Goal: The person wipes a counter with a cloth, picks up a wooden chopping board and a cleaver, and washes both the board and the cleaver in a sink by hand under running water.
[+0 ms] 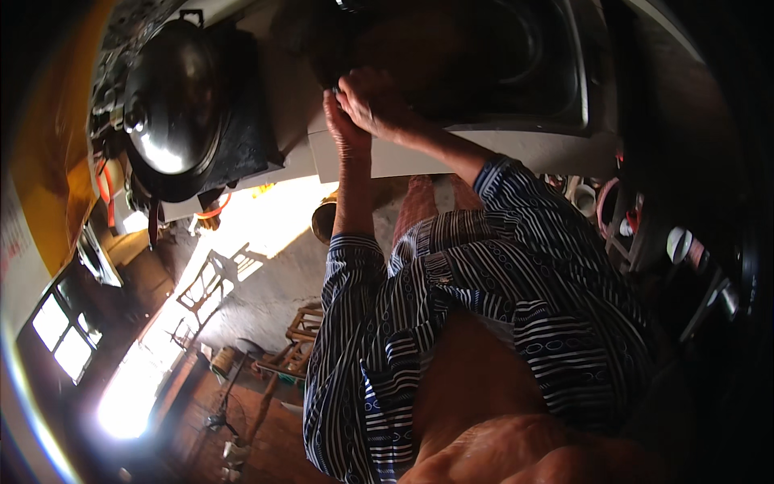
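My left hand (347,126) and my right hand (370,100) meet at the near left edge of a dark sink basin (583,91). The right one lies over the left, its fingers curled. A tiny pale glint shows between the fingertips; what it is, and whether anything is held, I cannot make out. Deep shadow hides most of the basin's inside. Below both wrists runs the pale counter edge (471,148).
Left of the sink, a large pan with a shiny domed metal lid (175,103) sits on a dark stove (251,121). A dark round container (325,219) stands below the counter. Wooden chair-like frames (302,333) stand on the floor behind. Bright light enters through an open doorway (145,375).
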